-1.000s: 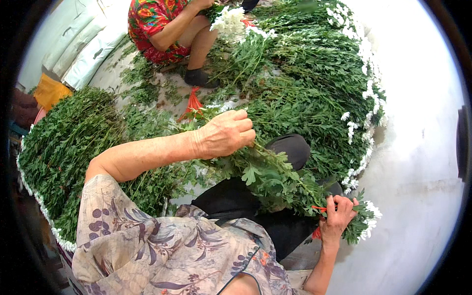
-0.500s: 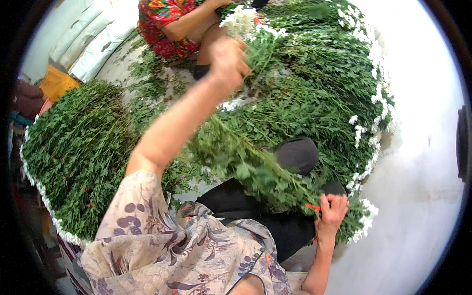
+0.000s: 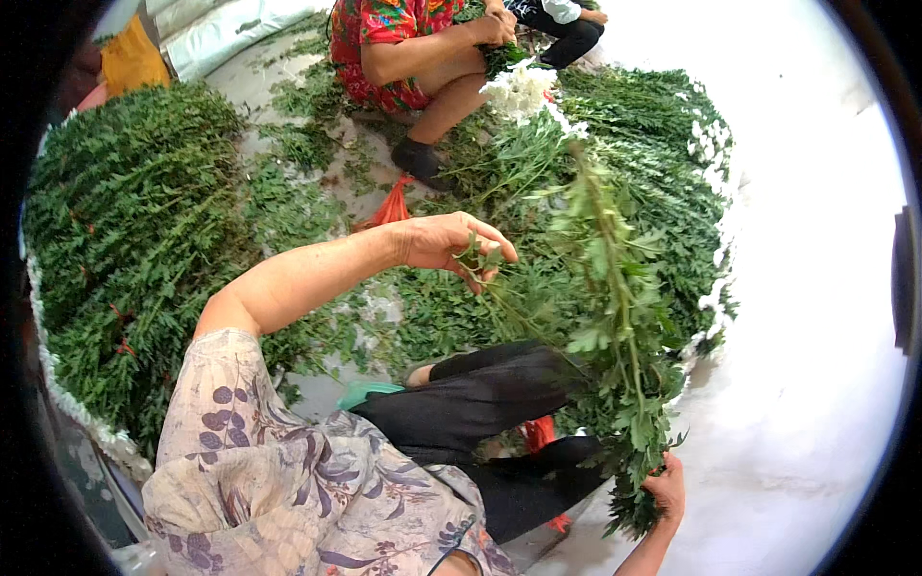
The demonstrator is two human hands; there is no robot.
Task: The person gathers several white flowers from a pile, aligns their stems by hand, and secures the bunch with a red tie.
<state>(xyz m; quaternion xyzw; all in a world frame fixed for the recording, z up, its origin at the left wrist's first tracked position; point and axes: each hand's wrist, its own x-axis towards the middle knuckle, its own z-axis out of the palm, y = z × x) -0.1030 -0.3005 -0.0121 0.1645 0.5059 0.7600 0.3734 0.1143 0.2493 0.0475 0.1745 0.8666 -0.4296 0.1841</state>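
Note:
My right hand [image 3: 665,485] is closed round the lower end of a leafy chrysanthemum bunch [image 3: 619,317], whose stems point up and away over my right knee. The blooms of this bunch are out of sight. Farther left, my left hand [image 3: 456,250] pinches a thin leafy chrysanthemum stem [image 3: 514,312] that slants down toward the bunch. Beyond the bunch lies a broad heap of green chrysanthemums [image 3: 634,115], white heads along its right edge. A second large heap [image 3: 134,240] spreads out to my left.
A person in red floral clothes [image 3: 394,43] squats ahead beside white chrysanthemums [image 3: 521,91]; another person's dark-trousered leg [image 3: 573,40] shows behind. Red plastic strips [image 3: 392,204] lie on the leaf-strewn floor, with more red plastic [image 3: 540,432] between my legs. A yellow sack [image 3: 133,58] stands far left.
My left hand has come back toward me, lower and slightly right. The bunch has swung from slanting leftward to standing nearly upright in view, and my right hand has moved lower.

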